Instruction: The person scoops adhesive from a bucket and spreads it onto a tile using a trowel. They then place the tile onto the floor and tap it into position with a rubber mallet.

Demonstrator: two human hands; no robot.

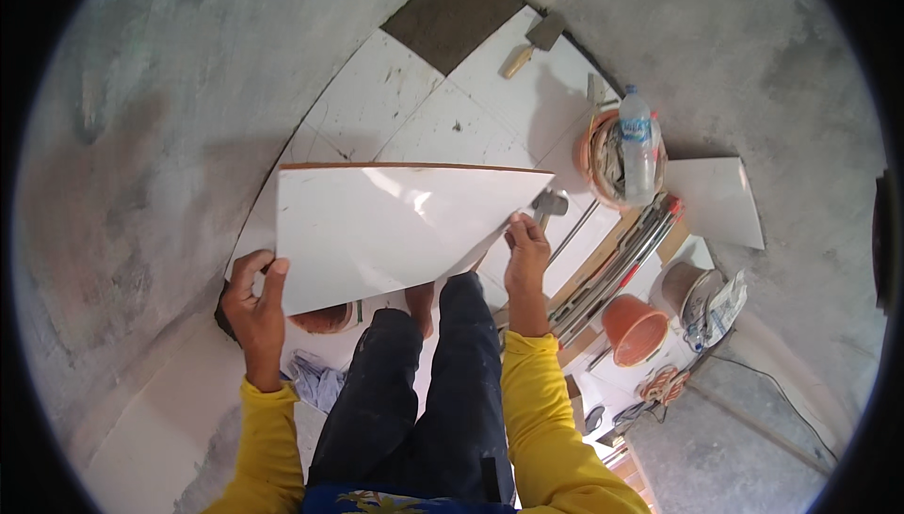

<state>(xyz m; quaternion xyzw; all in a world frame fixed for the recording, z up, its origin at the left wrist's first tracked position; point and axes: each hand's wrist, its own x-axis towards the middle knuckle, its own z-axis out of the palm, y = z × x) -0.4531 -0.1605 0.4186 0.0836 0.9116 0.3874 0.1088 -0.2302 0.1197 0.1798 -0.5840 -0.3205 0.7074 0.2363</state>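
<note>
A large glossy white tile point(395, 232) with a brown far edge is held up in front of my legs. My left hand point(256, 302) is closed on its lower left corner, the thumb along the edge. On the right, my right hand point(526, 255) pinches the tile's near right edge. Beyond it, white tiles point(372, 90) are laid on the floor, with grey smears on them. At the far corner lies a square bed of dark wet mortar point(452, 15). The tile hides part of the floor and most of a reddish container point(322, 318) near my feet.
A trowel point(544, 32) rests on the tiles beside the right wall. Nearer stand a bucket point(595, 161) with a plastic bottle point(638, 156) and a hammer point(551, 201). Metal bars point(617, 265), an orange bucket point(635, 329) and another white tile point(720, 199) are at the right.
</note>
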